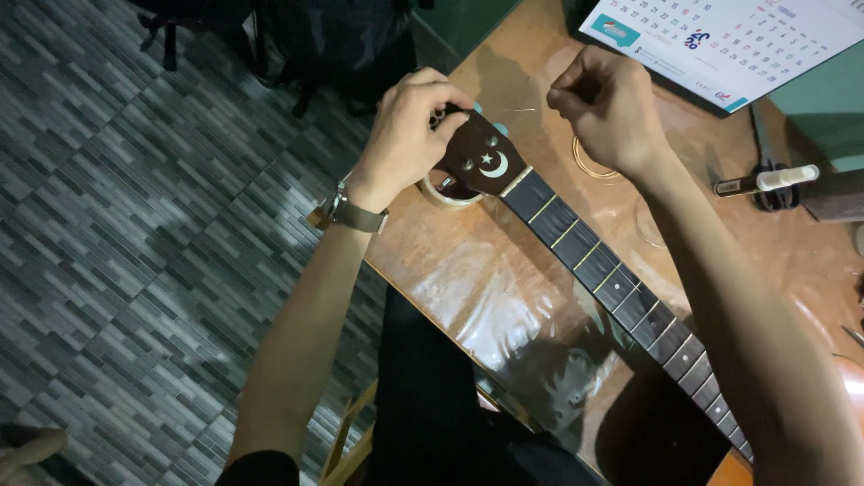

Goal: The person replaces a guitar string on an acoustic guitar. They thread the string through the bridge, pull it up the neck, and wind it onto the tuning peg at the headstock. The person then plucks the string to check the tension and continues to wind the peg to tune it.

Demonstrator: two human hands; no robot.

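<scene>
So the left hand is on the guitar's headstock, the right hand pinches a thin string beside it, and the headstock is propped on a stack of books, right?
Not quite. The head view shows the headstock resting on a roll of tape, not a stack of books. The rest holds: the left hand grips the headstock's end, and the right hand pinches a thin string beside it.

Dark-brown guitar headstock with crescent-and-star inlay, resting on tape roll; thin string taut beside it.
</scene>
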